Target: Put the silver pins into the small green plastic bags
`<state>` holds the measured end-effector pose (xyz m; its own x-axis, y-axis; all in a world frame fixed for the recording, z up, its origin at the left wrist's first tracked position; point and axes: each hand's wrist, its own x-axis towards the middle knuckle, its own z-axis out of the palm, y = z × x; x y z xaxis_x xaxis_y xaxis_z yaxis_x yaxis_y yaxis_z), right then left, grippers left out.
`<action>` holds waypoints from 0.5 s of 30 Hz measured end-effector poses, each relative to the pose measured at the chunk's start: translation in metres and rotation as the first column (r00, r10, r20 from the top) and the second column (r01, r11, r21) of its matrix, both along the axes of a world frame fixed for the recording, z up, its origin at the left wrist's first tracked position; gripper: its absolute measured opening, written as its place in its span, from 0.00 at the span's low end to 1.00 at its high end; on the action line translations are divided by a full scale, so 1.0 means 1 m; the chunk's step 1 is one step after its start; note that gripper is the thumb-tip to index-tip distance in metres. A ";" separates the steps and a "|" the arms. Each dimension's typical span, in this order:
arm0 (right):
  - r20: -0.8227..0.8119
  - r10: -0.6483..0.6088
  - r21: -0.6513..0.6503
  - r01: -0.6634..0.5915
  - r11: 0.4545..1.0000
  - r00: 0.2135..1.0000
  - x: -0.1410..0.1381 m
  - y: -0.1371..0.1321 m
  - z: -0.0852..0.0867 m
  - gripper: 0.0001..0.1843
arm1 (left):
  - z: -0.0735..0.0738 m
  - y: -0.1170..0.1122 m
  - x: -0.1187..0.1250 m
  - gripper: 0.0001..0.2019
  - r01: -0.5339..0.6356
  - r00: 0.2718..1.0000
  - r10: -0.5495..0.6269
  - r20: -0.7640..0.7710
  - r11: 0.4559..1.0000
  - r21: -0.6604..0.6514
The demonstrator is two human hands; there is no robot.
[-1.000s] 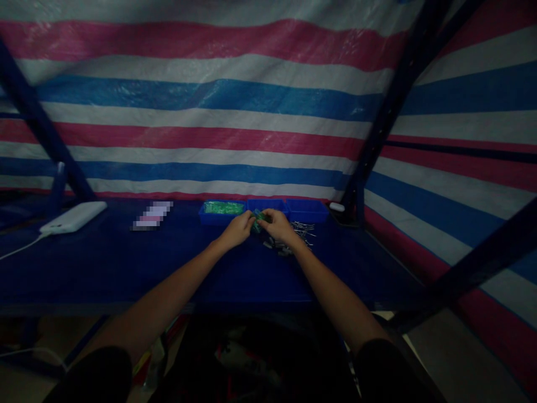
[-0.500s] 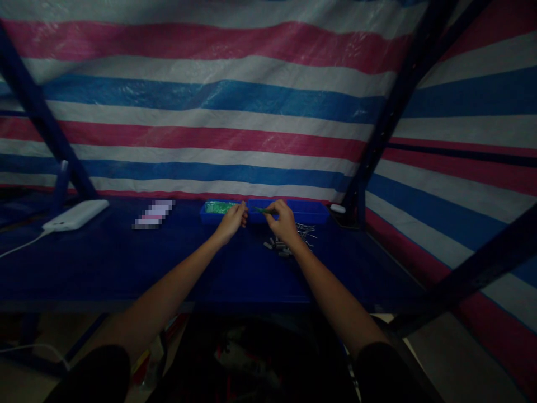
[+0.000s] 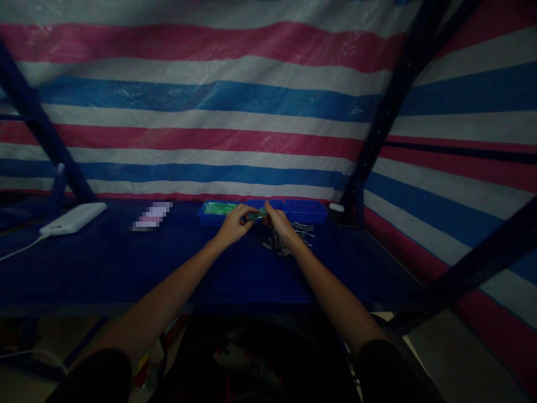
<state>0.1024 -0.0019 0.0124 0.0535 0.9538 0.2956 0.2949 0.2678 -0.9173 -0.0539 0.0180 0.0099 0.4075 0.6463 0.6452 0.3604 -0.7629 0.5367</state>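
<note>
Between my two hands is a small green piece [image 3: 259, 214], thin and partly covered by fingers; its exact kind is too blurred to make out. My right hand [image 3: 278, 220] pinches it from the right. On the other side, my left hand [image 3: 235, 221] has its fingers closed at the left end of the piece. Left of the hands, a blue bin [image 3: 201, 218] holds a heap of small green parts [image 3: 218, 208]. Under and beside my right wrist lies a loose pile of thin metal rods [image 3: 304, 228] and short grey cylinders [image 3: 283, 252].
More blue bins [image 3: 308, 210] stand along the back of the blue table [image 3: 168, 274]. A white power bank [image 3: 73, 218] with a cable lies at the left, near a blurred-out flat object [image 3: 151, 216]. A small white case [image 3: 336, 207] is at the right, by the blue frame post [image 3: 369, 151].
My hands have come together. My left hand has moved right to the green piece, which my right hand was holding by itself before.
</note>
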 end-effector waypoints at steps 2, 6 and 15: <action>-0.099 0.023 -0.071 -0.030 0.997 0.995 0.002 0.002 0.000 0.24 | 0.001 -0.003 0.000 0.14 0.070 0.997 -0.070 -0.037 0.998 0.000; 0.018 -0.155 0.094 0.152 0.984 0.988 0.008 0.005 -0.003 0.15 | 0.006 0.002 -0.007 0.08 0.030 0.986 -0.014 0.167 0.995 -0.095; 0.385 -0.229 0.432 0.045 0.901 0.894 0.007 -0.006 -0.001 0.13 | 0.004 0.006 -0.009 0.06 -0.010 0.997 0.025 0.075 0.981 -0.194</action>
<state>0.1094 -0.0082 0.0119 -0.0409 0.7381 0.6734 0.6841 0.5119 -0.5195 -0.0625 0.0238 0.0135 0.3494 0.7685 0.5360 0.3246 -0.6359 0.7002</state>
